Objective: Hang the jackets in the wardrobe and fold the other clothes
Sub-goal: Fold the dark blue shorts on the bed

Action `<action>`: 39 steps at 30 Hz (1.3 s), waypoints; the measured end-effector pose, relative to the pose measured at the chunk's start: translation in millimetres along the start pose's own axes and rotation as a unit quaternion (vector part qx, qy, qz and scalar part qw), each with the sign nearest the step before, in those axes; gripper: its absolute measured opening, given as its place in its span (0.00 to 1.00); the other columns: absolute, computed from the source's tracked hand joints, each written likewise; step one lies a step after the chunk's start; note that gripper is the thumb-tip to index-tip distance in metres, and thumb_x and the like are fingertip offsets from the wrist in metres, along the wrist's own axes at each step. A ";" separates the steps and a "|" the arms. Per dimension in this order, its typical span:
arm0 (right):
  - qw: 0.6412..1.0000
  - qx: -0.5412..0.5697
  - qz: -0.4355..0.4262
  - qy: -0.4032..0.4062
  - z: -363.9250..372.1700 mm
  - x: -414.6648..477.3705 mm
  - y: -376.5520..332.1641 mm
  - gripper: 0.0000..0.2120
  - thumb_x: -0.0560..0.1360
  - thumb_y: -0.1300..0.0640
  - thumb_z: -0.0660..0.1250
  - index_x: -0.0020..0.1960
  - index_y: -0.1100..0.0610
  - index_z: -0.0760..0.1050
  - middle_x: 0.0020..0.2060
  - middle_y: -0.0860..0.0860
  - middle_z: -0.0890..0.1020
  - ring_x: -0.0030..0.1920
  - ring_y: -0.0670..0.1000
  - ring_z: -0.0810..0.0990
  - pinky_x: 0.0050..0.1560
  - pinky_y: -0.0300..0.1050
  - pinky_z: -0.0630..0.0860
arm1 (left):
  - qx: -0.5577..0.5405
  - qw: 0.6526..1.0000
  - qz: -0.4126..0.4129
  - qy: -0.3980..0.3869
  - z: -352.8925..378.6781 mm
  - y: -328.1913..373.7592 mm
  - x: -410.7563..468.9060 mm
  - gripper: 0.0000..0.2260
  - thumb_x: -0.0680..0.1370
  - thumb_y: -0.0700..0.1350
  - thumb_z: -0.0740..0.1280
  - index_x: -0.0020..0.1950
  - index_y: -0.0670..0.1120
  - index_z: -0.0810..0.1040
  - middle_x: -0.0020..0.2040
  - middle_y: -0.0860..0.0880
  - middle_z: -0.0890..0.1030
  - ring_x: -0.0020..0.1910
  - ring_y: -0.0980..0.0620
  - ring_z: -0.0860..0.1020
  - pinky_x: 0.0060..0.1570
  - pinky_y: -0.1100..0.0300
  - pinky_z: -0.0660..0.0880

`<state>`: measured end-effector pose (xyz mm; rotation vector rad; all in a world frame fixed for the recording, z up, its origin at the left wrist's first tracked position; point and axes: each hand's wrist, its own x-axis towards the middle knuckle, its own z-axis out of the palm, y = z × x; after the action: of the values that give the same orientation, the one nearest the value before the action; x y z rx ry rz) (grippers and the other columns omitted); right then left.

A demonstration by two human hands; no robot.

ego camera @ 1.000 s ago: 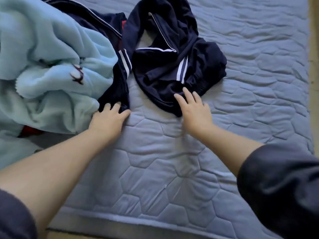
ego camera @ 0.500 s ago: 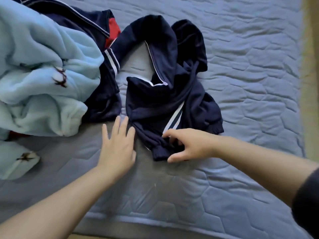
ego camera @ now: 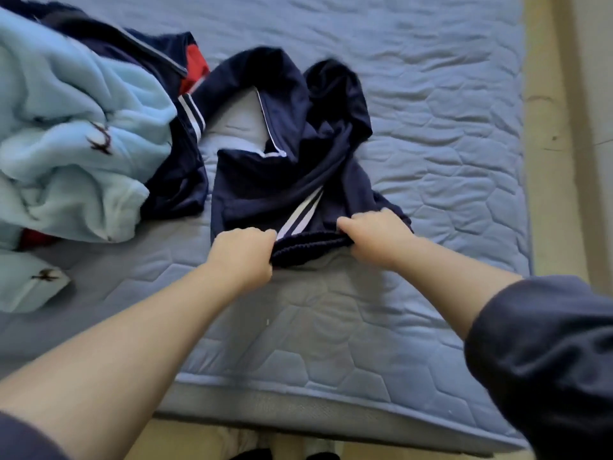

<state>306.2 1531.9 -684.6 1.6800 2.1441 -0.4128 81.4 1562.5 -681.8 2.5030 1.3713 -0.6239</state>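
A crumpled navy garment [ego camera: 292,167] with white stripes lies in the middle of the blue quilted mattress [ego camera: 431,134]. Its ribbed near edge is stretched between my hands. My left hand [ego camera: 243,254] grips the left end of that edge with curled fingers. My right hand [ego camera: 374,235] grips the right end the same way. A second navy garment [ego camera: 172,104] with white stripes and a red patch lies at the upper left, partly under a light blue fleece [ego camera: 73,134].
The light blue fleece with small dark embroidered motifs is piled on the left of the mattress. The mattress front edge [ego camera: 298,413] runs below my forearms. Beige floor [ego camera: 557,127] shows along the right side.
My left hand moved from lying flat on the mattress to the garment's near edge and closed on it. My right hand shifted right along that edge. The view moved closer.
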 end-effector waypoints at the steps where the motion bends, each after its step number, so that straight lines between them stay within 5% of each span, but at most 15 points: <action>1: 1.000 0.007 -0.009 -0.003 -17.8 -14.8 4.0 0.07 0.74 0.58 0.61 0.52 0.55 0.66 0.45 0.53 0.77 0.48 0.59 0.78 0.38 0.47 0.61 | 0.000 1.000 0.003 0.001 -20.8 -7.7 -10.0 0.10 0.73 0.46 0.62 0.54 0.49 0.70 0.52 0.46 0.79 0.51 0.42 0.78 0.39 0.55 0.65; 7: 0.998 0.033 -0.039 0.023 -213.8 -119.2 10.7 0.10 0.77 0.60 0.58 0.58 0.54 0.69 0.50 0.53 0.76 0.50 0.57 0.76 0.36 0.47 0.67 | -0.018 0.999 0.015 0.030 -222.4 -36.2 -98.1 0.07 0.74 0.46 0.60 0.52 0.51 0.69 0.51 0.46 0.80 0.49 0.42 0.78 0.38 0.56 0.66; 11: 0.998 0.030 -0.025 0.039 -381.0 -198.2 18.5 0.14 0.78 0.62 0.57 0.62 0.54 0.70 0.56 0.54 0.76 0.57 0.57 0.75 0.49 0.51 0.76 | 0.007 0.995 0.026 0.100 -379.5 -46.4 -172.8 0.07 0.76 0.47 0.60 0.54 0.49 0.69 0.48 0.45 0.77 0.43 0.42 0.75 0.33 0.56 0.63; 15: 0.994 0.019 -0.021 0.105 -519.5 -278.9 13.8 0.08 0.77 0.63 0.59 0.53 0.53 0.71 0.50 0.54 0.76 0.51 0.57 0.75 0.51 0.53 0.76 | 0.021 0.985 0.027 0.168 -512.5 -59.5 -250.6 0.08 0.78 0.48 0.60 0.56 0.49 0.69 0.42 0.49 0.73 0.38 0.46 0.70 0.29 0.56 0.60; 19: 0.990 0.040 -0.004 0.135 -604.2 -353.3 -5.1 0.11 0.75 0.61 0.63 0.55 0.52 0.73 0.47 0.51 0.77 0.47 0.54 0.75 0.46 0.46 0.72 | 0.014 0.980 0.059 0.188 -604.2 -67.7 -327.0 0.10 0.78 0.54 0.62 0.55 0.50 0.68 0.38 0.53 0.70 0.36 0.51 0.71 0.32 0.56 0.68; 24: 0.997 0.032 0.010 0.076 -660.0 -425.4 -22.1 0.13 0.75 0.60 0.65 0.59 0.54 0.72 0.50 0.51 0.79 0.51 0.53 0.77 0.51 0.47 0.74 | -0.023 0.969 0.095 0.227 -672.1 -74.0 -397.3 0.12 0.74 0.62 0.66 0.47 0.56 0.71 0.39 0.52 0.76 0.37 0.54 0.75 0.34 0.59 0.69; 28: 0.958 -0.004 0.061 0.281 -728.8 -454.5 -23.4 0.05 0.78 0.60 0.63 0.52 0.59 0.76 0.44 0.53 0.78 0.47 0.56 0.76 0.49 0.48 0.72 | -0.029 0.936 0.081 0.341 -734.6 -84.6 -429.9 0.09 0.77 0.56 0.65 0.45 0.51 0.73 0.38 0.49 0.76 0.36 0.50 0.75 0.34 0.59 0.68; 31: 0.820 0.019 0.047 0.570 -765.0 -468.9 -26.0 0.03 0.78 0.61 0.63 0.50 0.59 0.75 0.39 0.50 0.74 0.40 0.53 0.73 0.43 0.43 0.66 | -0.046 0.840 0.069 0.537 -775.2 -90.2 -445.0 0.07 0.79 0.54 0.63 0.50 0.51 0.70 0.37 0.52 0.73 0.34 0.53 0.72 0.32 0.59 0.65; 32: 0.790 0.047 0.035 0.610 -763.0 -468.3 -28.4 0.03 0.78 0.61 0.63 0.49 0.59 0.75 0.39 0.50 0.75 0.40 0.53 0.74 0.42 0.42 0.66 | -0.048 0.820 0.065 0.567 -776.7 -90.5 -444.6 0.07 0.79 0.53 0.62 0.53 0.51 0.70 0.39 0.51 0.74 0.35 0.52 0.72 0.33 0.58 0.66; 33: 0.806 0.053 0.028 0.589 -754.3 -465.1 -33.8 0.03 0.78 0.62 0.63 0.50 0.59 0.75 0.39 0.50 0.76 0.41 0.54 0.75 0.41 0.42 0.67 | -0.022 0.840 0.059 0.539 -772.1 -89.4 -442.3 0.08 0.79 0.51 0.62 0.55 0.49 0.71 0.41 0.49 0.76 0.37 0.50 0.73 0.35 0.56 0.69; 35: 0.928 -0.002 0.068 0.367 -722.4 -446.6 -42.2 0.05 0.78 0.61 0.63 0.51 0.59 0.76 0.43 0.52 0.76 0.46 0.55 0.77 0.43 0.44 0.70 | 0.073 0.939 0.040 0.334 -745.9 -81.9 -426.2 0.09 0.79 0.48 0.63 0.57 0.48 0.74 0.47 0.48 0.78 0.44 0.48 0.76 0.43 0.52 0.76; 36: 0.954 -0.020 0.090 0.284 -706.3 -438.9 -41.5 0.05 0.78 0.61 0.63 0.52 0.59 0.76 0.44 0.52 0.76 0.47 0.55 0.76 0.45 0.46 0.71 | 0.089 0.963 0.035 0.251 -731.0 -80.1 -417.1 0.09 0.79 0.47 0.63 0.57 0.48 0.76 0.47 0.48 0.78 0.46 0.48 0.77 0.47 0.52 0.76; 39: 0.941 0.024 0.086 0.326 -702.5 -443.2 -33.9 0.05 0.78 0.62 0.63 0.51 0.59 0.76 0.41 0.50 0.75 0.45 0.52 0.73 0.41 0.43 0.66 | -0.002 0.958 0.081 0.275 -723.7 -85.5 -408.2 0.05 0.79 0.46 0.64 0.53 0.50 0.77 0.42 0.53 0.77 0.43 0.50 0.77 0.44 0.57 0.74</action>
<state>283.8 1463.0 143.5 2.2429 2.3897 0.1804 3.3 1582.1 149.6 2.8724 1.2878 0.1266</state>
